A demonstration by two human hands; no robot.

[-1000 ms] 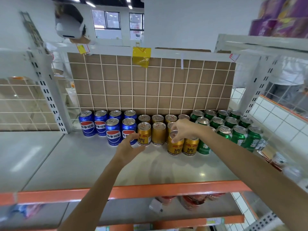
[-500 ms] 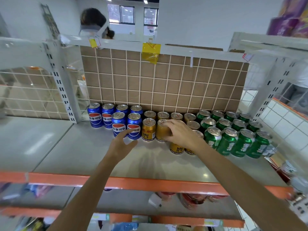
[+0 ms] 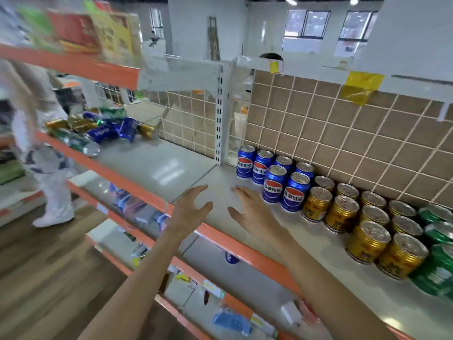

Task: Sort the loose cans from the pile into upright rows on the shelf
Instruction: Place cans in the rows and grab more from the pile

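Both hands are empty, the left hand (image 3: 190, 208) and right hand (image 3: 252, 212) spread open-fingered above the grey metal shelf (image 3: 157, 168). Just right of them, upright rows of blue cola cans (image 3: 274, 177), gold tins (image 3: 343, 214) and green cans (image 3: 438, 241) look sorted. Far left, the blurred pile of loose cans (image 3: 98, 130) remains; its count is unreadable, and the green rows are cut off.

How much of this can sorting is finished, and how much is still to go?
Done: blue cans, gold cans and green cans stand upright in rows by colour. In hand: nothing; the left hand and right hand are open and empty. Left: a pile of loose cans lying further left on the shelf.
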